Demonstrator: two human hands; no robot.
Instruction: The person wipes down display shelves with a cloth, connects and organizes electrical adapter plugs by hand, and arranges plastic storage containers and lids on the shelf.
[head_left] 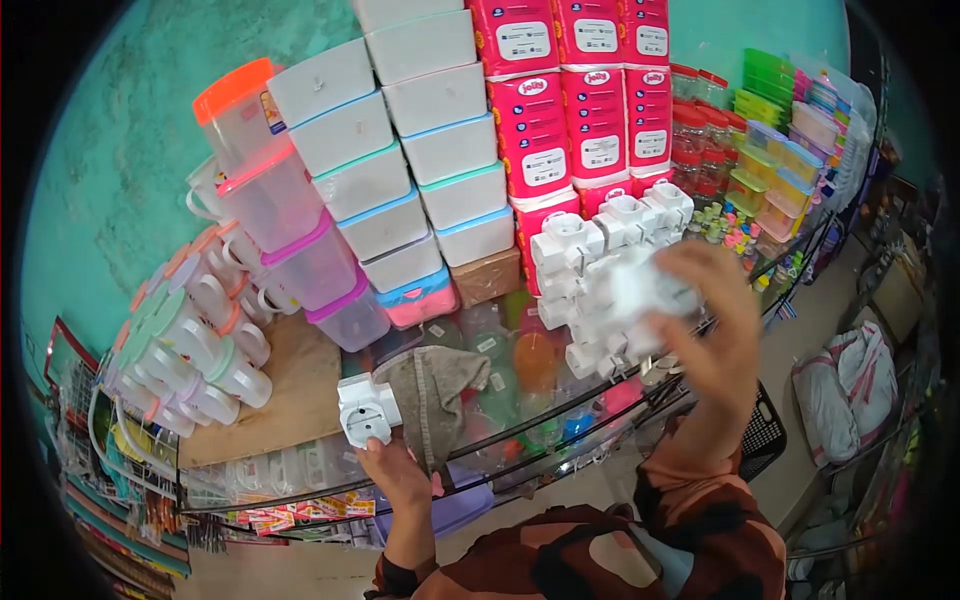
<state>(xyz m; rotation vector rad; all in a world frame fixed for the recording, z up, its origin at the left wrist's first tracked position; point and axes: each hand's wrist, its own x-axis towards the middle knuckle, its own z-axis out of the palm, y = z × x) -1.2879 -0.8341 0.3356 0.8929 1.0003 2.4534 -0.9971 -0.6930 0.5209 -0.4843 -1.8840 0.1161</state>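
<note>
A white plug adapter with a round socket face (368, 412) is held from below by my left hand (396, 470), its fingers closed on the lower edge. A grey cloth (432, 395) hangs just right of it, over the shelf. At the right, my right hand (712, 320) is curled around another white adapter (640, 290), which is blurred by motion. This adapter is in front of a stack of white adapters (568, 240) piled on the shelf, and hides part of the stack.
Lidded white boxes (440, 100) and pink jolly packs (526, 125) rise behind. Pitchers (185, 330) stand left, beside clear containers (265, 195). Black shelf rails (510, 430) cross in front. Food containers (775, 180), a black basket (765, 435) and white sacks (850, 395) are on the right.
</note>
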